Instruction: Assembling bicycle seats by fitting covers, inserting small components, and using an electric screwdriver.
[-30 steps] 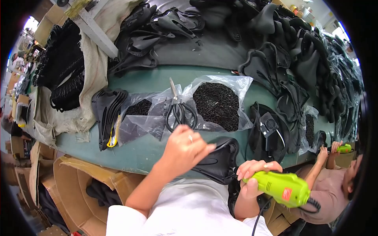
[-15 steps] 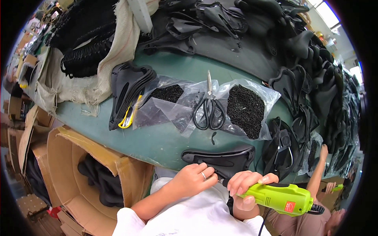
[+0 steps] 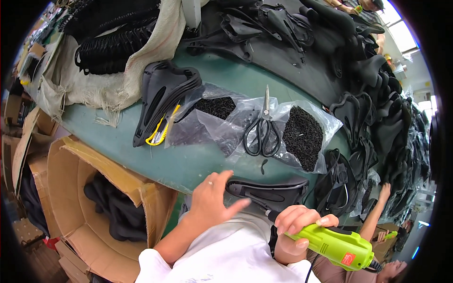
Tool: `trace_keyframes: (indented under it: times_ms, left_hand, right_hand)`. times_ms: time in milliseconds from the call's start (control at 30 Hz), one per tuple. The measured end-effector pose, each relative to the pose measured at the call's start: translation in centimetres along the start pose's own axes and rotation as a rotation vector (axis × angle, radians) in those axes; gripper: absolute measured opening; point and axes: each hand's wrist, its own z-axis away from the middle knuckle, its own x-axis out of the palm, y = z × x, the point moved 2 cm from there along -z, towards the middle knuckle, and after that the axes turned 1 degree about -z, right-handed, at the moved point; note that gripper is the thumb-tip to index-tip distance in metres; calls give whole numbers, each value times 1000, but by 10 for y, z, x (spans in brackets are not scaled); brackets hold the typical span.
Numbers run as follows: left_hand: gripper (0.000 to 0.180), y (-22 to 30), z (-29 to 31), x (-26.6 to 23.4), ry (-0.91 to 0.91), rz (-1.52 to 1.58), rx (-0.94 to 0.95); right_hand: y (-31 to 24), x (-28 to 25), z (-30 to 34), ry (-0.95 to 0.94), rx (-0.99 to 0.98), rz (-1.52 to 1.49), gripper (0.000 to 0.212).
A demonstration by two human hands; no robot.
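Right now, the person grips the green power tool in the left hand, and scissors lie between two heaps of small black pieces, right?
Not quite: in the head view, the right hand grips the green power tool. The scissors do lie between the heaps.

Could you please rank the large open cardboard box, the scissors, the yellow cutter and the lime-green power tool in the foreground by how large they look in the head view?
1. Large open cardboard box
2. Lime-green power tool, perhaps enlarged by nearness to the camera
3. Scissors
4. Yellow cutter
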Motion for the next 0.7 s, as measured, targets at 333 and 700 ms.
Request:
trace_keyframes:
  times_ms: [333,700]
  left_hand:
    - [48,-16,1,17,-146,264,-437]
    - [41,-27,8,34,-44,285,-347]
  right_hand:
    - [34,17,-3,-143,11,-10,58]
    - [54,38,-4,-183,-87,146,53]
